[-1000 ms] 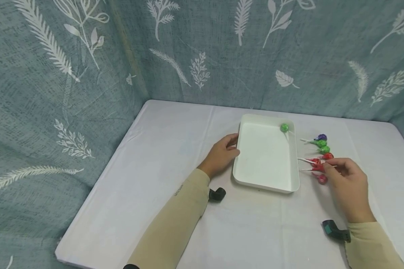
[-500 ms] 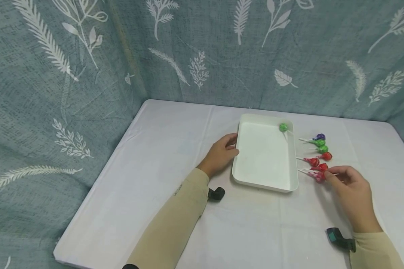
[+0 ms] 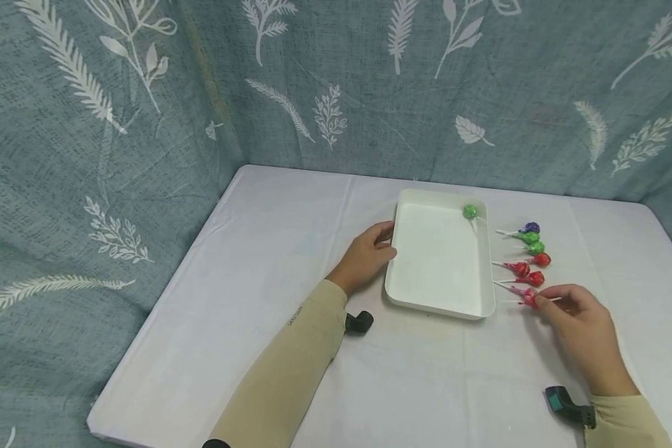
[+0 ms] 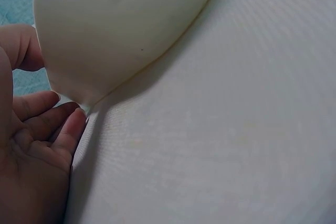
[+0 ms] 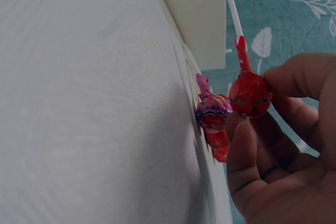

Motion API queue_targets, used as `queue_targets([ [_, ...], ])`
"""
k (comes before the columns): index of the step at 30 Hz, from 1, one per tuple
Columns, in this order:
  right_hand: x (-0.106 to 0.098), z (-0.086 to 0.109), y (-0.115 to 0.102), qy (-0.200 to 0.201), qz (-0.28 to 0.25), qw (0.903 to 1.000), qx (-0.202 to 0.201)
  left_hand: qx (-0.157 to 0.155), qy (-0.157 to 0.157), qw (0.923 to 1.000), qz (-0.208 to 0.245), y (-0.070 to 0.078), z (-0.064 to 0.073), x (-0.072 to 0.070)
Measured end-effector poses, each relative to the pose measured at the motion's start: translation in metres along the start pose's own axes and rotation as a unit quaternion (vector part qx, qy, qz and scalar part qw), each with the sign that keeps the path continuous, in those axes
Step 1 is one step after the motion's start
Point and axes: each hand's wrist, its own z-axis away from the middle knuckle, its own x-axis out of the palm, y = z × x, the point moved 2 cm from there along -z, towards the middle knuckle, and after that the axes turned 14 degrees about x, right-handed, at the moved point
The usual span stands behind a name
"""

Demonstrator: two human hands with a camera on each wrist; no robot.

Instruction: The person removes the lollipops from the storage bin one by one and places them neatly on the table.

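Note:
My right hand [image 3: 585, 326] pinches a red-wrapped lollipop [image 5: 251, 95] by its ball at the near end of a row, its white stick pointing left. In the right wrist view, a pink-and-purple wrapped lollipop [image 5: 214, 111] lies right beside it. Farther along come three red lollipops [image 3: 536, 278], two green lollipops [image 3: 536, 247] and a purple lollipop [image 3: 531, 228]. My left hand [image 3: 364, 256] grips the left wall of a white rectangular tray [image 3: 439, 267], thumb and fingers spread along it. Inside, a green lollipop [image 3: 470, 211] lies in the far right corner.
A white cloth covers the table [image 3: 246, 267]. Blue-green leaf-patterned fabric [image 3: 358, 118] hangs behind and at the left. The tray's right wall stands close to the lollipop sticks. Black wrist devices [image 3: 359, 322] show below both hands.
My right hand has moved nearer along the row. The red lollipop under its fingers a second ago now lies uncovered, and they pinch one at the near end. The left hand stays put.

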Motion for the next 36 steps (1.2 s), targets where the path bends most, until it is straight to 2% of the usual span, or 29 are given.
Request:
queue_targets([
  [10, 0.005, 0.0, -0.001, -0.038, 0.04, 0.9981, 0.026, 0.001, 0.001, 1.0, 0.002, -0.001, -0.001, 0.001],
  [31, 0.003, 0.001, -0.006, -0.026, 0.037, 0.9984, 0.034, 0.005, -0.003, 0.9999, 0.012, -0.001, 0.0, -0.002],
  [36, 0.0, 0.003, -0.011, -0.005, 0.025, 0.9994, 0.021, 0.006, -0.002, 0.9999, 0.008, -0.002, 0.0, -0.002],
])
